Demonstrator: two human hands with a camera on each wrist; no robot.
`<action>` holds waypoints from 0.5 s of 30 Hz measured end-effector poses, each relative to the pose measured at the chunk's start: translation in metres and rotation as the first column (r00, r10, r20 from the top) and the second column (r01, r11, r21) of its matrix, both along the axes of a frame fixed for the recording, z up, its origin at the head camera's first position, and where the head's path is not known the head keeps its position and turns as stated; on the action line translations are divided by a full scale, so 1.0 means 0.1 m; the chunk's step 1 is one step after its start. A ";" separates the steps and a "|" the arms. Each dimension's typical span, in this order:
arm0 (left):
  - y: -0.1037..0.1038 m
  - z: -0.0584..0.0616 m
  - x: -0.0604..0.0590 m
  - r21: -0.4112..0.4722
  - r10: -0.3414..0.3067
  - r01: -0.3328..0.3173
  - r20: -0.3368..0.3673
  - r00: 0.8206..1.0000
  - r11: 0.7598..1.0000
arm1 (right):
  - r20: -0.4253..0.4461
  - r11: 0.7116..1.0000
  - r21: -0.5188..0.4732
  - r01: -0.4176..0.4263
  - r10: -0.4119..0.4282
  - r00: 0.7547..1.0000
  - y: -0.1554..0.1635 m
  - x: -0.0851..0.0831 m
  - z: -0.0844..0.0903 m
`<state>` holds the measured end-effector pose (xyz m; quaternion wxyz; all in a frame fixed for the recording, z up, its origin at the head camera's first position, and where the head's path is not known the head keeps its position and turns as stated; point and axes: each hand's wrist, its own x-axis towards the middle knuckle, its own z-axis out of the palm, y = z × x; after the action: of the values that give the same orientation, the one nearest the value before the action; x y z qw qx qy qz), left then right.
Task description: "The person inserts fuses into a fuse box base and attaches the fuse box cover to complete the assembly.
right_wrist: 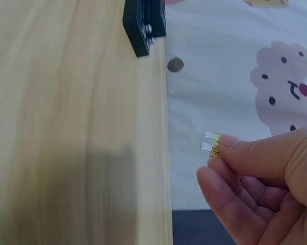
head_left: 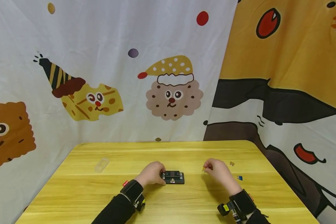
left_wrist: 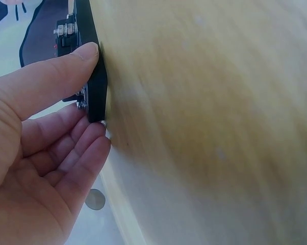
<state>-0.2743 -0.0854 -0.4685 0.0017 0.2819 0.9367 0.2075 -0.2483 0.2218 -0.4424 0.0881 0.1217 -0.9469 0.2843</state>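
A black fuse block (head_left: pixel 172 177) lies on the yellow wooden table (head_left: pixel 168 199). My left hand (head_left: pixel 152 173) holds the fuse block's (left_wrist: pixel 90 61) left end, thumb on one edge and fingers (left_wrist: pixel 87 143) at the other. My right hand (head_left: pixel 217 169) hovers to the right of the block, a little above the table, and pinches a small yellow blade fuse (right_wrist: pixel 213 145) between thumb and fingers, its two metal prongs sticking out. The same fuse (head_left: pixel 203 169) shows at the fingertips in the head view. The block's end (right_wrist: pixel 143 25) appears in the right wrist view.
A clear plastic cover (head_left: pixel 101 165) lies at the table's left. A small amber fuse (head_left: pixel 232 163) and a blue fuse (head_left: pixel 239 178) lie to the right of my right hand. Cartoon-printed cloth (head_left: pixel 114 77) hangs behind and on both sides.
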 end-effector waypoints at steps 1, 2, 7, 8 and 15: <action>0.00 0.00 0.00 0.001 0.000 0.000 0.001 1.000 1.000 | 0.002 1.000 -0.004 -0.003 0.003 1.000 -0.03 -0.01 -0.01; 0.00 0.00 0.00 0.001 -0.001 0.001 0.003 1.000 1.000 | 0.003 1.000 -0.007 -0.004 0.004 1.000 -0.07 -0.01 -0.02; 0.00 0.00 0.01 0.000 0.001 -0.001 0.009 1.000 1.000 | 0.024 1.000 -0.024 0.009 -0.009 1.000 -0.23 -0.05 -0.08; 0.00 0.00 0.01 0.001 0.001 -0.001 0.009 1.000 1.000 | 0.020 1.000 -0.025 0.005 -0.004 1.000 -0.26 -0.06 -0.08; -0.01 0.01 0.02 0.009 -0.004 0.004 0.003 1.000 1.000 | 0.033 0.999 -0.035 -0.017 0.018 0.999 -0.45 -0.10 -0.11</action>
<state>-0.2722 -0.0859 -0.4675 0.0021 0.2835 0.9352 0.2123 -0.2583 0.1764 -0.4536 0.0718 0.1239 -0.9421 0.3033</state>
